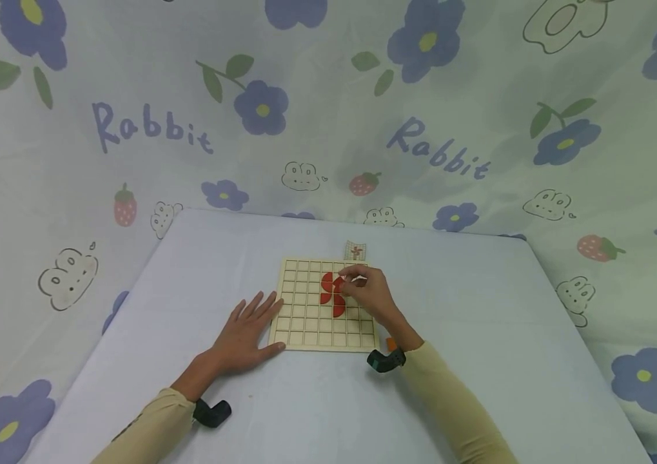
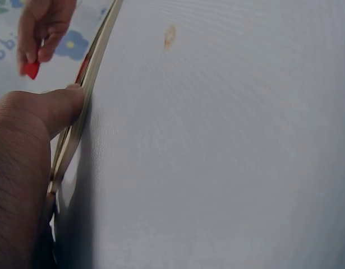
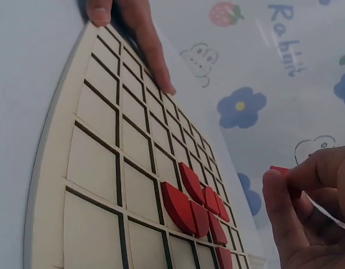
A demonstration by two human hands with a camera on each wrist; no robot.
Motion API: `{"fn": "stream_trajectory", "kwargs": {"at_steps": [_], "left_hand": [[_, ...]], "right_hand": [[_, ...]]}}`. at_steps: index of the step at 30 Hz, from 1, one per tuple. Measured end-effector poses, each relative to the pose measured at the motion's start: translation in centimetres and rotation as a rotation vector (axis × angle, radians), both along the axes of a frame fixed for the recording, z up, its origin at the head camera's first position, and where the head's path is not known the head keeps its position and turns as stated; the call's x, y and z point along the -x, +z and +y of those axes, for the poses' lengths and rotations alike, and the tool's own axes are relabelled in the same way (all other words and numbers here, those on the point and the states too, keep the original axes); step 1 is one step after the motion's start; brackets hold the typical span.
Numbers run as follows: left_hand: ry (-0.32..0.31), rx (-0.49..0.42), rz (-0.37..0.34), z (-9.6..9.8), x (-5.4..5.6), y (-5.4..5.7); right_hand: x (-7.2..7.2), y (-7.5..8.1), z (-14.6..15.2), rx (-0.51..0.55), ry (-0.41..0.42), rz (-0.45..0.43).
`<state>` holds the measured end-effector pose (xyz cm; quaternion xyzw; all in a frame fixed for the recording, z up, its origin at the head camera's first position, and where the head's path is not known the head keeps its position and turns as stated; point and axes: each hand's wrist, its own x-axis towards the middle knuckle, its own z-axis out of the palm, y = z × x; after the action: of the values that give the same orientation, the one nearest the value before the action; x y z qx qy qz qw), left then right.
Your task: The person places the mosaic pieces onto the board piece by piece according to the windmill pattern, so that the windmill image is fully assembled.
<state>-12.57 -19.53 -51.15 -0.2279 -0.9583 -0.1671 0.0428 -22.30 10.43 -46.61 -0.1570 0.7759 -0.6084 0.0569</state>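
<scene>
A pale wooden grid board (image 1: pixel 299 328) lies on the white table. Several red pieces with curved edges (image 1: pixel 338 309) sit in its cells, right of the middle. My left hand (image 1: pixel 247 335) is spread out along the board's left side, its thumb at the near corner. Between thumb and fingertips, my right hand (image 1: pixel 369 290) pinches another small red piece (image 2: pixel 31 69), held up over the right part of the board. In the right wrist view my fingers hide most of that piece.
Just beyond the board's far edge lies a small card (image 1: pixel 355 251) printed with a red pattern on a grid. An orange piece (image 1: pixel 391 344) shows beside my right wrist. Behind the table hangs a flower-printed cloth (image 1: pixel 316 116).
</scene>
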Motion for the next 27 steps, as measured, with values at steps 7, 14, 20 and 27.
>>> {"fn": "stream_trajectory", "kwargs": {"at_steps": [7, 14, 20, 27], "left_hand": [[0.006, -0.003, -0.011, 0.1, 0.0, 0.1], [0.003, 0.016, -0.031, -0.1, 0.1, 0.0], [0.001, 0.030, -0.050, -0.1, 0.2, -0.2], [0.001, 0.032, -0.036, -0.1, 0.3, -0.2]], "right_hand": [[0.1, -0.6, -1.3, -0.087, 0.036, 0.029], [0.0, -1.4, -3.5, -0.188, -0.029, 0.096], [0.1, -2.2, -5.1, -0.379, -0.045, 0.207], [0.2, -2.6, -5.7, -0.556, -0.031, 0.353]]}}
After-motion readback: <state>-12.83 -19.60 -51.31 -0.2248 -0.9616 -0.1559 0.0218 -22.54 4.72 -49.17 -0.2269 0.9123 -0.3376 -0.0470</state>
